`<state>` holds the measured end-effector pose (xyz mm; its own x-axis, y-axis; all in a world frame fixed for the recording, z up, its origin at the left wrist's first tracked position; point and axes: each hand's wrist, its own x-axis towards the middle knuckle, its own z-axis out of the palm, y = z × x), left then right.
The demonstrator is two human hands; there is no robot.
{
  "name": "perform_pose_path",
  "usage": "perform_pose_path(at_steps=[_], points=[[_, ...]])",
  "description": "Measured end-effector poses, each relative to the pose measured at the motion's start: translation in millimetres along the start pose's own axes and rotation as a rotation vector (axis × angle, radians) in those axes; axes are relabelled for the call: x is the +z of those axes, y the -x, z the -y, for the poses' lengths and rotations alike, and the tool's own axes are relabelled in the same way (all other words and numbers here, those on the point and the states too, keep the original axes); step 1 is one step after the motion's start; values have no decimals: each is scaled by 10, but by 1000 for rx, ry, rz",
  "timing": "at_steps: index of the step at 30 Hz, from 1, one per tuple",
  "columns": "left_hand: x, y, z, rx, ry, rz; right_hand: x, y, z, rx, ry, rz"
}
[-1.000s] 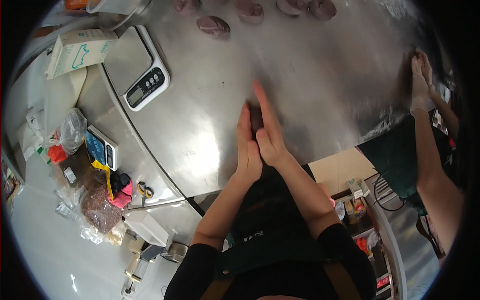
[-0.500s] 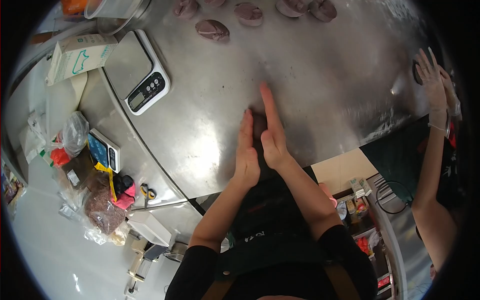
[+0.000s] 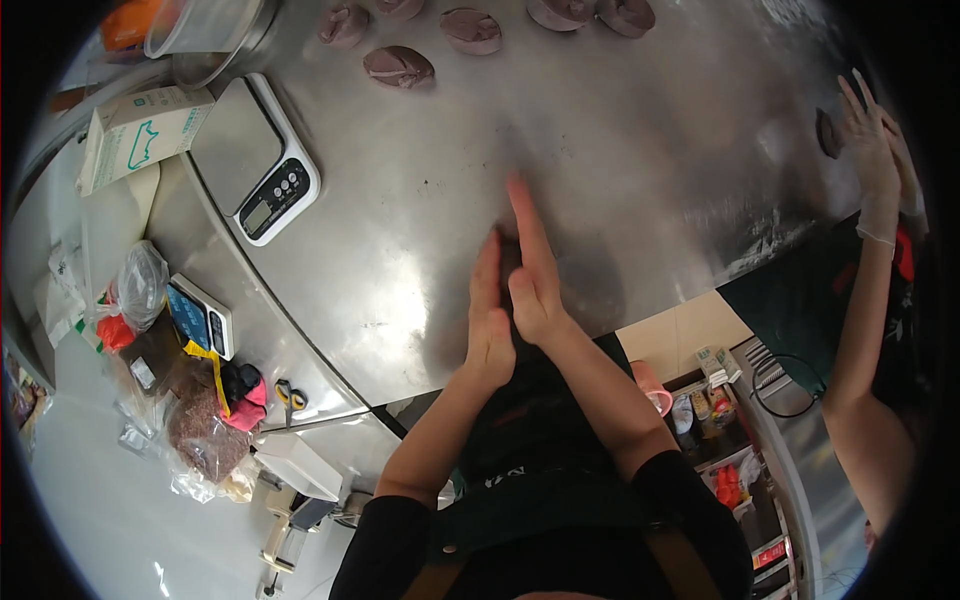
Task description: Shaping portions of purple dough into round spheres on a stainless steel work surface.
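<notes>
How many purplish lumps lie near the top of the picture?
6. Left to right near the top edge: first lump, second lump, third lump, fourth lump, fifth lump; sixth lump below the second. Some may be out of view.

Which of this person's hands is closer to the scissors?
Left. The left hand is right of the scissors and farther up the picture; the right hand is beyond it, farther right.

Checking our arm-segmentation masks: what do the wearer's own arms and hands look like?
Left hand and right hand: no gloves, rings or cables visible. Left forearm and right forearm: bare, no watch or band visible. Short, plain black sleeves: left sleeve, right sleeve. No markings seen on either sleeve.
</notes>
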<state>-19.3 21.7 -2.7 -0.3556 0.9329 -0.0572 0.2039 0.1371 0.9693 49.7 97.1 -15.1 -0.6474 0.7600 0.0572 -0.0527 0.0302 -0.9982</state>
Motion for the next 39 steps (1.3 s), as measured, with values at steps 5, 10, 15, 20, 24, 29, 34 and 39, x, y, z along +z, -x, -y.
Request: perform_pose_path(at_steps=[5,10,15,20,24,29,34,39], points=[[-36,-17,-49,-238,171,-3,-61,60,7,-32,-4,-10],[11,71,51,-16,-2,20,-64,-76,-36,-24,-20,23],[-12,66,7,-199,147,-24,-39,188,66,4,-29,-12],[62,255,6,36,-20,-34,-103,32,-9,-22,3,21],[-35,58,99,7,34,-66,-136,234,56,6,-44,-47],[116,92,8,-47,106,-100,-4,111,45,-33,-43,-9],[129,-35,28,-89,177,-137,32,-52,-38,-91,28,58],[-149,-11,13,-139,250,-175,-20,11,-57,-113,2,-7]])
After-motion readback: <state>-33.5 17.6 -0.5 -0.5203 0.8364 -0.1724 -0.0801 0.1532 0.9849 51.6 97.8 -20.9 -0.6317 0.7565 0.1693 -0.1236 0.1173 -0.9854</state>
